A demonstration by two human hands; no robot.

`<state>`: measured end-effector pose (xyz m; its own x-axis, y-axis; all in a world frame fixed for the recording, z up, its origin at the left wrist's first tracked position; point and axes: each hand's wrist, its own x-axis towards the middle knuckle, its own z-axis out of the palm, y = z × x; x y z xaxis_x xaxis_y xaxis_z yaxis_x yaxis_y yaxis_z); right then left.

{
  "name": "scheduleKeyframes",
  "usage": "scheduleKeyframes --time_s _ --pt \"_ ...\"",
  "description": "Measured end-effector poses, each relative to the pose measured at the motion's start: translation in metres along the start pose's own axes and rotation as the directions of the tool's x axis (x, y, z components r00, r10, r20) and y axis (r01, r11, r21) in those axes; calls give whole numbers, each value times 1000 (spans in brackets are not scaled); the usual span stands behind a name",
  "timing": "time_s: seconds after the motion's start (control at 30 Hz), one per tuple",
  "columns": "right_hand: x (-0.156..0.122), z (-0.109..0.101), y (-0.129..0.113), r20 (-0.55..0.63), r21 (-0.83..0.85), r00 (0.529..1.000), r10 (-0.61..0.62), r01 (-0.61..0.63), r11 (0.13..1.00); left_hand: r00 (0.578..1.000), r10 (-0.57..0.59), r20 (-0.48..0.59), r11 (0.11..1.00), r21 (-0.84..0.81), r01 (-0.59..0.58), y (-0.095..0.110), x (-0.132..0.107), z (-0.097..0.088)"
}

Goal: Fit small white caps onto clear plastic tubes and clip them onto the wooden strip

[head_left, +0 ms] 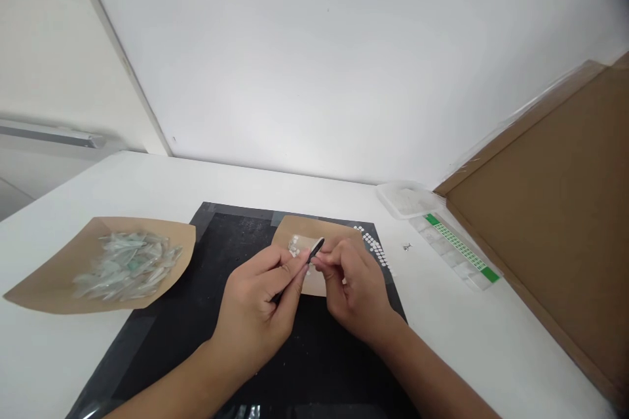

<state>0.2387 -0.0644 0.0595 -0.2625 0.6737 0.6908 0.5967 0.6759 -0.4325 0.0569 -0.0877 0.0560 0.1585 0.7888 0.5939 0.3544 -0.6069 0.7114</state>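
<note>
My left hand (263, 291) is closed around a slim black stick-shaped piece (315, 249), with a pale strip along one edge of its upper end. Opposite it, my right hand (356, 281) pinches with thumb and fingertips close beside that end; whatever sits in the pinch is too small to make out. Both hands are above a brown paper sheet (314, 285) on a black mat (236, 229). Small pale bits (293, 245) lie on the paper behind my left fingers. Rows of white round dots (376, 249) run along the mat's right edge.
At left, a brown paper sheet (54, 275) bears a pile of clear, greenish slivers (130, 262). A clear lidded case (457, 252) with a green label and a translucent tray (410, 200) stand at right. Small metallic bits (407, 247) lie nearby. A cardboard panel (545, 222) borders the right side.
</note>
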Motion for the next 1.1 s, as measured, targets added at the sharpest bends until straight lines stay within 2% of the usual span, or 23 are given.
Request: scheduleKeyframes --time_s 0.1,0.23,0.37,0.47,0.57,0.7,0.83,0.97,1.1 --pt "1 0 1 -34 -19 999 13 -14 1000 1000 2 -4 1000 2 -2 -2 -1 1" --pt "1 1 2 51 11 999 -9 9 1000 1000 1 -1 1000 22 -1 -4 -1 1" --pt "1 -1 0 33 3 998 48 -48 999 1000 11 -2 1000 29 -11 -3 0 0" --pt "2 -3 1 66 8 997 35 -36 999 1000 27 7 999 17 -27 -2 1 0" --pt "3 -2 1 28 -20 997 65 -65 998 1000 23 5 1000 17 -23 -3 1 0" --pt "1 -1 -1 90 -16 995 44 -43 999 999 35 -4 999 28 -35 -5 0 0" --pt "-1 -4 5 7 6 995 104 -104 995 999 22 -49 999 34 -20 -4 5 -3" --pt "-3 -12 17 -51 83 981 186 -182 980 992 -18 -123 984 176 39 -13 15 -12" --pt "-6 -16 25 -52 32 976 212 -210 977 983 -111 -149 910 382 161 -33 23 -24"
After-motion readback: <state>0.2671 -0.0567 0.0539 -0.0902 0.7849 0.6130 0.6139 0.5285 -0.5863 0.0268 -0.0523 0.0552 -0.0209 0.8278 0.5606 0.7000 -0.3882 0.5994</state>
